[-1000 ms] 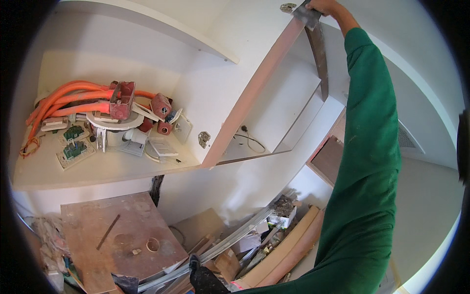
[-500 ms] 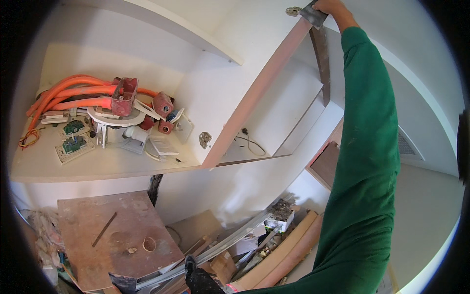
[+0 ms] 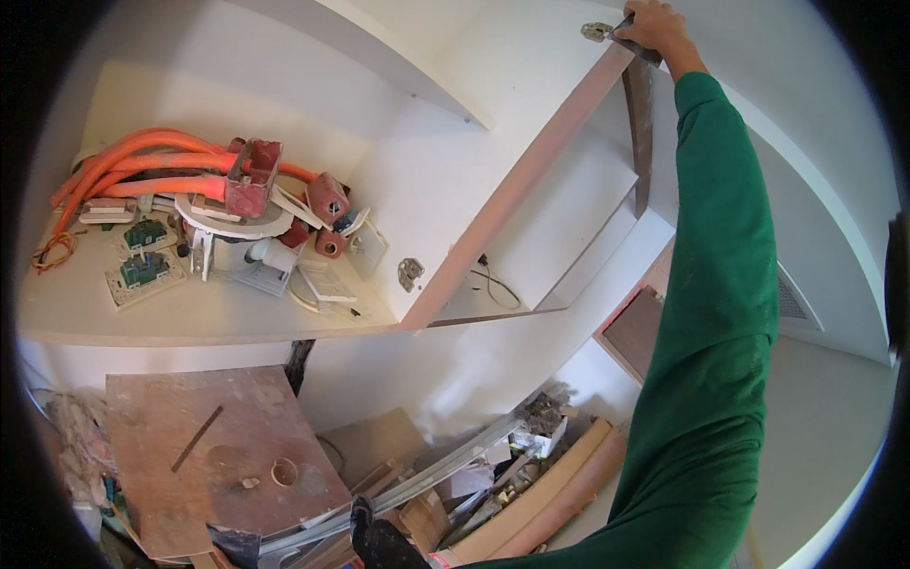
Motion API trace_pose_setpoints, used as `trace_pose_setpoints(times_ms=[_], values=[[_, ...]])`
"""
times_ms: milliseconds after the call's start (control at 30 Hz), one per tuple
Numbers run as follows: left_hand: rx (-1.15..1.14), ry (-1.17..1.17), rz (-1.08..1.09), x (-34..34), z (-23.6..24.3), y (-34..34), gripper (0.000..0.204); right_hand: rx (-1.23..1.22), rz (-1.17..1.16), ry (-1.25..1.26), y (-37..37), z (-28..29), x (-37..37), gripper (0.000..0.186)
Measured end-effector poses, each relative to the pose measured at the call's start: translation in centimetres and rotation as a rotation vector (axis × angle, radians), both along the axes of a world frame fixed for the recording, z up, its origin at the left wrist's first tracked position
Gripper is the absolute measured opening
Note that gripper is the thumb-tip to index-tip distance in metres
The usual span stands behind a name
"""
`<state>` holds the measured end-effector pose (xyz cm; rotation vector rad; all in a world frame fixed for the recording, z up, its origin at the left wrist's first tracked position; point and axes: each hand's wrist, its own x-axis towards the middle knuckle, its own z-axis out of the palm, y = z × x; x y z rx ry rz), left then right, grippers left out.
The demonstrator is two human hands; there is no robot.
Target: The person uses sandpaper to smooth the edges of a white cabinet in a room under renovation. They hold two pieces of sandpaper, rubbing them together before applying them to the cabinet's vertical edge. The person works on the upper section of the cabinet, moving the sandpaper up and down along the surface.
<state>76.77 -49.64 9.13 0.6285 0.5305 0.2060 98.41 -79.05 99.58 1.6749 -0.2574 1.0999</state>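
My right hand [image 3: 656, 27], at the end of a green sleeve [image 3: 725, 313], reaches up to the top of the picture. Its fingers are closed round a flat dark grey piece [image 3: 646, 53]; I cannot tell whether it is a scraper blade or an abrasive sheet. The piece sits against the upper end of a pinkish front edge [image 3: 531, 185] on a white cabinet's upright panel. Just left of the hand, a rough grey-beige cutout [image 3: 597, 31] shows in the panel. My left hand is out of view.
On the left shelf [image 3: 190, 327] lie orange conduits [image 3: 161, 171], red junction boxes [image 3: 252, 178] and green-backed sockets [image 3: 142, 269]. Below stand a dusty brown board [image 3: 218, 436], long metal strips [image 3: 445, 469] and a tan roll [image 3: 536, 503]. A dark shoe [image 3: 365, 522] shows at the bottom.
My right hand has shifted slightly right and turned, so the grey piece shows less of its flat face. The cabinet and panel have shifted right in the picture.
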Motion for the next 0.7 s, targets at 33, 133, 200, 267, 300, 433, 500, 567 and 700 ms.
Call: trace_pose_setpoints(times_ms=[33, 133, 200, 267, 300, 433, 500, 567, 700], values=[[0.0, 0.0, -0.001, 0.1, 0.0, 0.0, 0.055, -0.001, 0.007, 0.024, 0.0, 0.0, -0.2, 0.048], [0.001, 0.001, -0.003, 0.3, 0.2, -0.3, 0.055, -0.03, 0.017, 0.102, 0.2, 0.3, 0.2, 0.049], [-0.001, 0.0, -0.009, 0.4, 0.2, -0.2, 0.054, -0.058, 0.043, 0.111, -0.1, 0.7, 0.4, 0.048], [-0.003, 0.0, -0.013, 0.5, 0.2, -0.3, 0.054, -0.087, 0.089, 0.079, -0.8, 0.8, 0.4, 0.049], [-0.005, -0.002, -0.021, 0.6, 0.2, -0.5, 0.054, -0.074, 0.067, 0.131, -1.3, 0.8, 0.6, 0.049], [-0.004, -0.006, -0.026, 0.5, 0.5, -0.7, 0.054, -0.045, 0.099, 0.159, 0.2, -0.8, 1.2, 0.05], [-0.004, -0.011, -0.018, 0.5, 0.6, -1.0, 0.054, -0.066, 0.094, 0.088, 0.9, -1.8, 0.3, 0.051], [-0.001, -0.016, -0.021, 0.5, 0.6, -1.0, 0.054, -0.114, 0.007, 0.03, 0.3, -1.7, -0.6, 0.053], [-0.004, -0.012, -0.02, 0.2, 0.4, -0.8, 0.054, -0.013, -0.008, 0.128, 1.0, -1.7, -0.2, 0.056]])
